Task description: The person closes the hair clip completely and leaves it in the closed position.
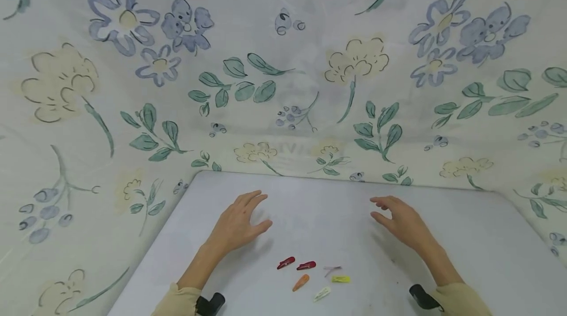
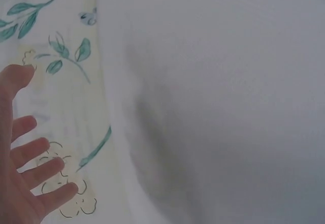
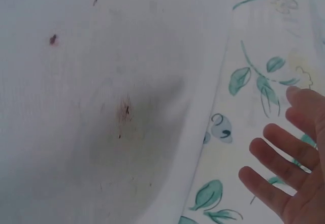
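My left hand [image 1: 236, 221] hovers over the left part of the white table, thumb apart from relaxed fingers, holding nothing. On the right side, my right hand [image 1: 402, 221] is raised likewise, with nothing in its fingers. Several small hair clips lie between and nearer than the hands: a dark red clip [image 1: 286, 263], a second red clip [image 1: 306, 266], an orange clip [image 1: 300, 283], a yellow clip [image 1: 340, 279] and a pale whitish clip [image 1: 322, 294]. A thin pinkish piece [image 1: 332, 269], perhaps also a clip, lies above the yellow one. Neither hand touches any of them.
The white table [image 1: 487, 247] has rounded far corners. Floral cloth [image 1: 301, 148] rises behind it and along both sides. Dark reddish stains [image 3: 126, 111] mark the tabletop in the right wrist view. Black wrist devices [image 1: 211, 304] sit at both sleeves.
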Demonstrator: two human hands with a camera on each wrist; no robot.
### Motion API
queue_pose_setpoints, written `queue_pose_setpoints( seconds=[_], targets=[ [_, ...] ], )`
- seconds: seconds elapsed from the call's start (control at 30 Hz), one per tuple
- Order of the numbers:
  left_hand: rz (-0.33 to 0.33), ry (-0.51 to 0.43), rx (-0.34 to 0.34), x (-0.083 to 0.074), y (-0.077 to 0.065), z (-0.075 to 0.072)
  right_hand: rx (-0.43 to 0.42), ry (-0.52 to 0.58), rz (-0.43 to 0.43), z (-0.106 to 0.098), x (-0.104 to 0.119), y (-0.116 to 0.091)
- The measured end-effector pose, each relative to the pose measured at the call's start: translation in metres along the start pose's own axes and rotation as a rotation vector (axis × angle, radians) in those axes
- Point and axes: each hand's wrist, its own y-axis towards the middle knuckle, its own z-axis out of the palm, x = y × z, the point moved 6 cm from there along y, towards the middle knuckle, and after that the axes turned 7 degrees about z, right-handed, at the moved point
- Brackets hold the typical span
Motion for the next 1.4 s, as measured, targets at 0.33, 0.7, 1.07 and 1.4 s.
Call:
queue_pose_setpoints(
  seconds=[0.33,0.7,1.07,1.4],
  targets=[
    [-0.055,-0.123,0.087,-0.002,-0.009,0.007,0.088,0.013,0.022,0.016,0.014,0.004],
    [-0.073,-0.2,0.14,-0.009,-0.018,0.014,0.156,0.012,-0.021,0.044,0.049,0.005],
    [-0.106,-0.304,0.215,-0.014,-0.023,0.025,0.256,0.018,-0.115,0.069,0.094,0.006],
    [-0.068,-0.39,0.262,-0.027,-0.035,0.036,0.352,-0.015,-0.196,0.089,0.121,0.002]
  ],
)
